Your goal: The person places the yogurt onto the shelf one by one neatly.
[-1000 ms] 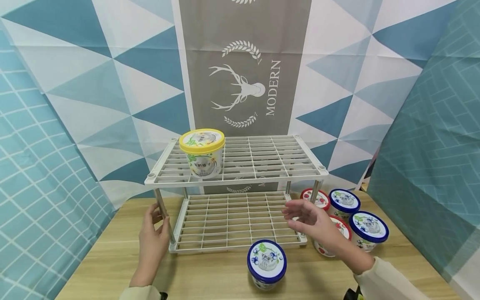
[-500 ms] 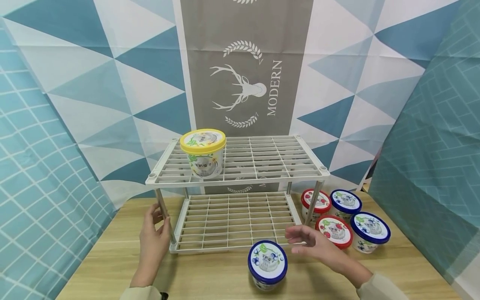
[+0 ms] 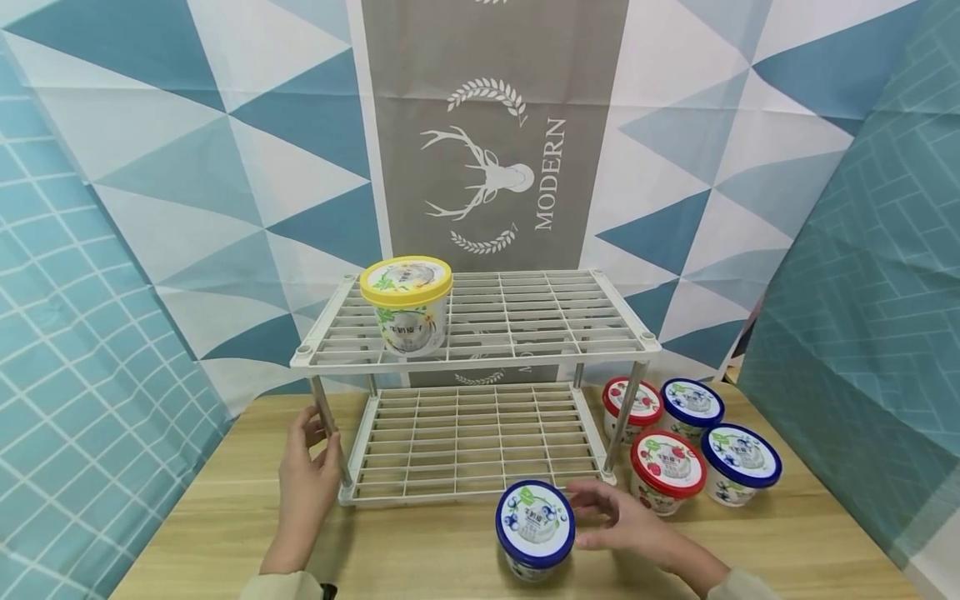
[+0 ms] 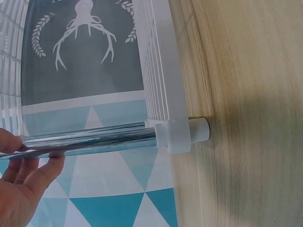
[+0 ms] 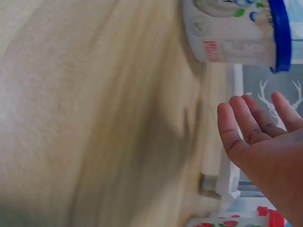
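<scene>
We have the front blue-lidded tub [image 3: 535, 533] upright on the bench [image 3: 420, 558], before the rack [image 3: 480, 365]. Right grip [image 3: 618, 525]: just beside that tub, fingers loose and apart, holding nothing. Left grip [image 3: 306, 479]: thumb and fingers round a rack post [image 4: 109, 140]. We see Chinese characters on the front tub and the yellow-lidded tub [image 3: 408, 317], and MODERN, sideways, on the wall cloth [image 3: 487, 50].

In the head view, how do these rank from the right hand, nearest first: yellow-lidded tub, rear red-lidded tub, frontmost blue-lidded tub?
1. Frontmost blue-lidded tub, left of the right hand.
2. Rear red-lidded tub, right of the rack.
3. Yellow-lidded tub, atop the rack's left.
</scene>
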The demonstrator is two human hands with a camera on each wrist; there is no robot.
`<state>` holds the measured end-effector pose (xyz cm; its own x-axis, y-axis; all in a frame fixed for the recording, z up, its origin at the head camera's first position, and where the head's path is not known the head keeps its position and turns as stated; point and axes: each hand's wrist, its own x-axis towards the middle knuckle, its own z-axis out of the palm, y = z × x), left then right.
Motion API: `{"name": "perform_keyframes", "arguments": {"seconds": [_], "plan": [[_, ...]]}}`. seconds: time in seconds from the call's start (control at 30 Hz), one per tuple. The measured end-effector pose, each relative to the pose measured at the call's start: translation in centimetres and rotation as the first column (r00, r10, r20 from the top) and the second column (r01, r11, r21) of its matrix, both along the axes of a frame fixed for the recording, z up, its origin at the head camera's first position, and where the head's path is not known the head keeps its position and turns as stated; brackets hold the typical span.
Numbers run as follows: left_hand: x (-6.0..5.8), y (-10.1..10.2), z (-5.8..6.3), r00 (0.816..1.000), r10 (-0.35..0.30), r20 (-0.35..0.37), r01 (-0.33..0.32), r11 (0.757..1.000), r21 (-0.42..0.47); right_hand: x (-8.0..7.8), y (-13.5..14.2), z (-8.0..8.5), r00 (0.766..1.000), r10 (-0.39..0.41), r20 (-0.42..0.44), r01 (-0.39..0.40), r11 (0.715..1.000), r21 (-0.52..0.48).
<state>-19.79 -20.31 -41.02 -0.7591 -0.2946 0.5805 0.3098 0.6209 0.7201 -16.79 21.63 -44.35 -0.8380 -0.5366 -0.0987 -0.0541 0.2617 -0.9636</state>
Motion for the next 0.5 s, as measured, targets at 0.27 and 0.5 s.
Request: {"name": "perform_keyframes", "arguments": {"seconds": [0.27,0.5], "plan": [[0.1,-0.2,-0.2,1.000,-0.009,0.030,0.008,1.000,0.007,0.1,-0.8,-1.4,0.999,0.019,-0.034,-0.018,1.000,0.016],[0.0,-0.1,0.0,1.000,-0.013,0.022,0.013,1.000,0.013,0.0,-1.6,-2.0,0.999,0.027,-0.025,-0.026,0.999,0.047]]}}
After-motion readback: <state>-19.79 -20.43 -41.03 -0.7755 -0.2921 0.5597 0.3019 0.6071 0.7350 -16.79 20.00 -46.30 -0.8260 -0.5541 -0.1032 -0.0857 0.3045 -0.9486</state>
